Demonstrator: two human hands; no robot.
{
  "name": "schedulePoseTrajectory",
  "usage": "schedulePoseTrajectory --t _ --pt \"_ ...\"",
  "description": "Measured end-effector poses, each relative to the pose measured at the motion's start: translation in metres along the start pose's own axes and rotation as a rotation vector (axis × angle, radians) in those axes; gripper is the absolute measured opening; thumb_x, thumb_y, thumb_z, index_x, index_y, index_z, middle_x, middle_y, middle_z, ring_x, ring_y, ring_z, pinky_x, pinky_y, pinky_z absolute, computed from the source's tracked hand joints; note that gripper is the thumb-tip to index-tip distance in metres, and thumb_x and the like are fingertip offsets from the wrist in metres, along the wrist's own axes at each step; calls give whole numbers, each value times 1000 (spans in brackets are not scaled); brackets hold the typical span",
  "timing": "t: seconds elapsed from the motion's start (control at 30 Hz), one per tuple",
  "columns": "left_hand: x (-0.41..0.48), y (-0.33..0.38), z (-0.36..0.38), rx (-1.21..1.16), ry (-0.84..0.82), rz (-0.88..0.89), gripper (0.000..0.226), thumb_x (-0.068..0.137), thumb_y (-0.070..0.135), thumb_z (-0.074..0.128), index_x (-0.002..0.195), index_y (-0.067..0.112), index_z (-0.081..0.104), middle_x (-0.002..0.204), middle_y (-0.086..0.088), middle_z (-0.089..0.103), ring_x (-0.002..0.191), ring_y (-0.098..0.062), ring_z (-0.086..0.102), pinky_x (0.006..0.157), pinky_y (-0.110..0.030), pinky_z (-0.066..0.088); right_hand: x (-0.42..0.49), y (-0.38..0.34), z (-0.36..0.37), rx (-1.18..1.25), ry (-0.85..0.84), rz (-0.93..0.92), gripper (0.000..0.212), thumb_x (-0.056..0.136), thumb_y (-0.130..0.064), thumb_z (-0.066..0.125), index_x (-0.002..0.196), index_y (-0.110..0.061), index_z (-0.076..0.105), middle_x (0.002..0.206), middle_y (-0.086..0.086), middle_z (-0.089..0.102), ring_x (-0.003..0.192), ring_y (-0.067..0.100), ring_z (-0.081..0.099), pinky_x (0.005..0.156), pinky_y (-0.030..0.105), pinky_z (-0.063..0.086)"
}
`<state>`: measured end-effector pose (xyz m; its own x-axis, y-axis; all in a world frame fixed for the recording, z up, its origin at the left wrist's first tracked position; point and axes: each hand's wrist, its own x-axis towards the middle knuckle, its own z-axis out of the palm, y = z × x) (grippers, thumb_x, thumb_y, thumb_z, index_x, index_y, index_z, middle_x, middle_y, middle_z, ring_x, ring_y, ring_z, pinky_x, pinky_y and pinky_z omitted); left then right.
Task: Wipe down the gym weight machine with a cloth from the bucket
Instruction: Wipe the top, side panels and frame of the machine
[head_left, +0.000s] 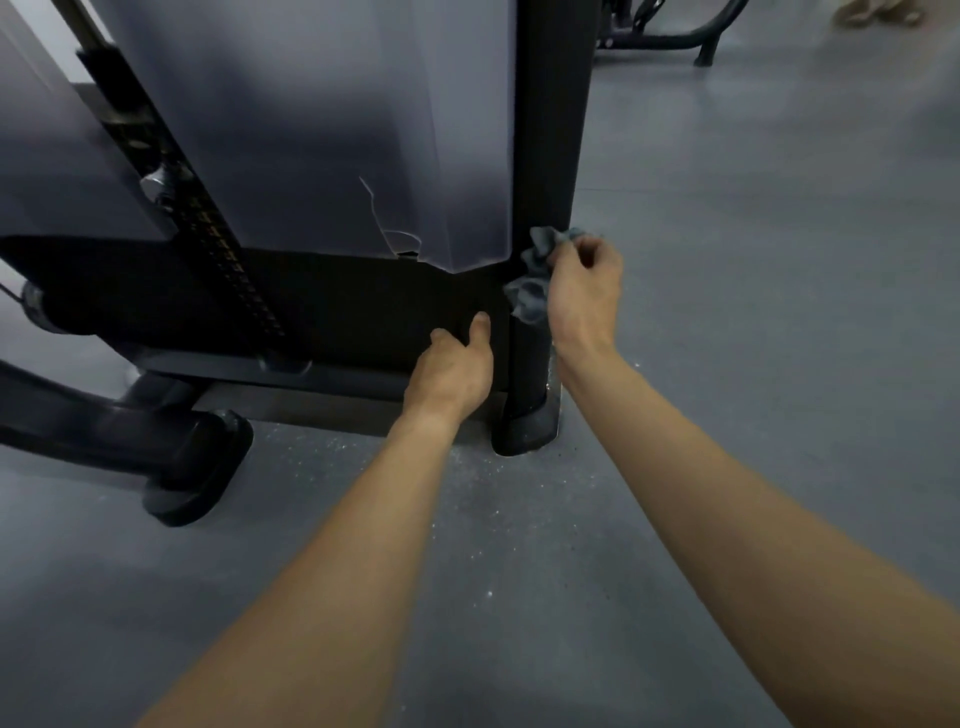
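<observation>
Your right hand (584, 296) has its fingers curled round a bunched grey cloth (535, 291), pressing it to the black upright post (553, 130) just beyond your fingertips. Your left hand (454, 371) rests straight-fingered on the black base panel (363, 306), holding nothing. The cloth is fetched and you look to be mid-wipe; no bucket is in view. Nothing shows which surfaces are done. The post's foot (524, 426) below your fingers and the cracked shroud (337, 130) above them likely remain.

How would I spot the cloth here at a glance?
Start at the weight machine; its black upright post stands on the right. Low on that post, the right hand grips a crumpled grey cloth, the only soft, wrinkled thing there.
</observation>
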<state>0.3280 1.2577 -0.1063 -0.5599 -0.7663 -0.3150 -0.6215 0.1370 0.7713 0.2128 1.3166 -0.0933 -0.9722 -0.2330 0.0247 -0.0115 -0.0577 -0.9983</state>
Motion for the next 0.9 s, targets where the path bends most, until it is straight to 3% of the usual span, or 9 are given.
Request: schedulePoseTrajectory --t 0.03,0.1,0.2,0.3,0.43,0.53,0.6,0.73,0.9 --pt "0 0 1 7 -2 2 74 103 66 32 147 7 41 133 -12 60 119 -30 59 104 -47 47 -4 0 -1 1 -9 -41 6 94 -24 56 99 -22 58 120 11 60 103 21 65 95 42 57" --pt "0 -1 3 29 -4 -7 71 105 62 31 149 7 38 136 -12 58 123 -30 57 104 -46 46 -6 15 -6 -69 -25 -92 11 98 -12 56 103 -22 53 122 7 53 107 16 59 100 32 52" --pt "3 -6 5 49 -10 -27 71 105 61 30 152 9 33 137 -13 58 124 -32 58 107 -51 46 -1 52 -14 -182 -109 -16 18 92 -14 55 109 -22 52 123 9 54 109 22 62 101 43 55" --pt "6 -11 6 54 -39 -37 64 106 55 30 150 9 35 137 -14 59 122 -33 61 107 -53 48 5 81 -26 -276 -211 128 24 95 -4 52 113 -20 52 121 12 60 107 28 66 94 51 59" --pt "9 -17 12 92 -129 -39 41 110 40 33 135 10 45 127 -13 61 115 -28 63 103 -49 51 -5 89 -46 -415 -290 142 16 99 -3 56 107 -17 55 109 14 66 91 29 70 74 40 62" --pt "13 -25 15 128 -140 -63 30 108 26 38 130 10 49 120 -14 64 109 -29 65 101 -49 54 -18 105 -62 -702 -356 -66 26 93 -14 67 116 -17 56 118 7 61 95 22 64 76 34 55" --pt "15 -32 17 147 -153 -88 30 104 19 41 132 8 49 119 -15 63 108 -30 65 100 -49 54 -30 121 -69 -921 -514 -297 38 91 -18 69 126 -16 57 123 4 54 99 21 59 80 31 50" --pt "22 -44 17 179 -158 -116 34 102 15 45 135 8 49 122 -15 62 109 -30 64 100 -47 55 -47 149 -57 -1018 -691 -688 41 93 -17 67 133 -11 62 126 6 52 104 23 51 84 32 49" --pt "31 -59 24 181 -183 -139 26 103 15 45 127 10 54 118 -12 64 108 -29 66 101 -46 54 -49 179 -38 -1431 -770 -664 51 104 -15 50 154 -7 40 156 12 39 130 32 44 115 37 38"
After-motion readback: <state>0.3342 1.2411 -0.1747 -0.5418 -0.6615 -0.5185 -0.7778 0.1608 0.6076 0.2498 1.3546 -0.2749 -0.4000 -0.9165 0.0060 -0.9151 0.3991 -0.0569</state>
